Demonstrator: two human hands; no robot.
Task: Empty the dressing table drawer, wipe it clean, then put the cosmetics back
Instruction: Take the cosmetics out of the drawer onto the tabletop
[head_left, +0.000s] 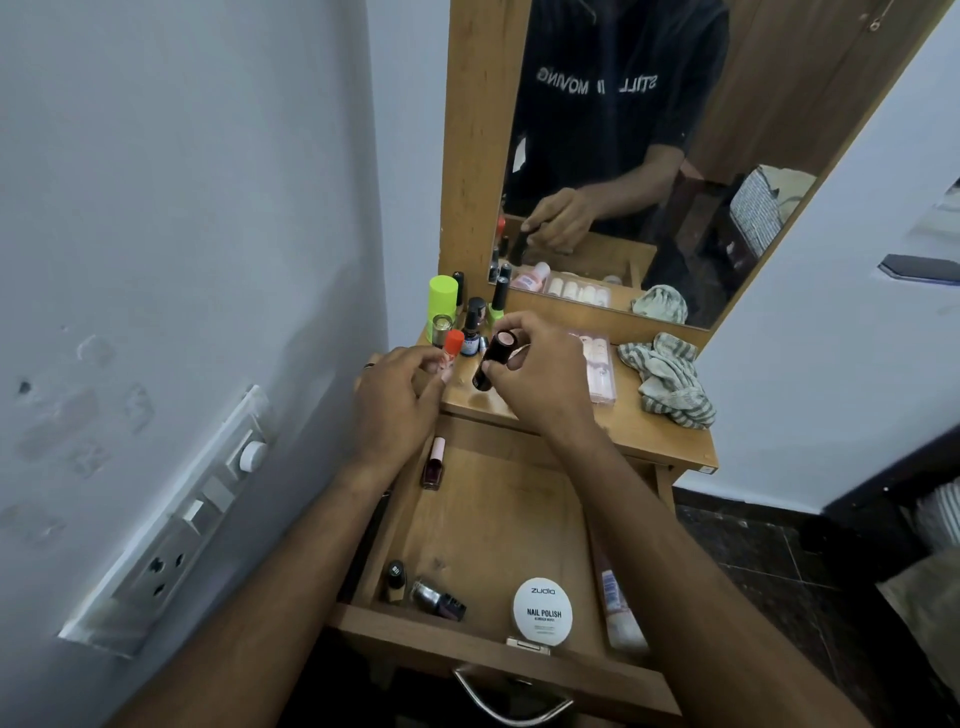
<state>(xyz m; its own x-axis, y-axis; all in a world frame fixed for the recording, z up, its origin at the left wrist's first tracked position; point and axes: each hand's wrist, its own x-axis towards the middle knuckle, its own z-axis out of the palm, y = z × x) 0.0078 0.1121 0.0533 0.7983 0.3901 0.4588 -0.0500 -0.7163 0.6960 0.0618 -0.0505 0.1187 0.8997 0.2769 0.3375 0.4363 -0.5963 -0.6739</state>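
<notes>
left hand (395, 400) pinches orange-capped tube (451, 348) | right hand (540, 374) grips black cylindrical tube (492, 359) | wooden drawer (498, 519)

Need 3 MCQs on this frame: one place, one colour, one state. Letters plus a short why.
1. Where does the striped cloth lie?
A. in the drawer
B. on the tabletop, right side
C. on the floor

2. What colour is the cap of the tube that the left hand holds?
A. orange-red
B. blue
C. white

3. What state is the drawer in?
A. shut
B. pulled open and bare
C. pulled open with items inside

Key:
1 B, the cloth sits crumpled on the wooden top below the mirror.
2 A, the orange-capped tube shows above the fingers.
3 C, the white nail polish wipes tin and small bottles lie in it.
</notes>
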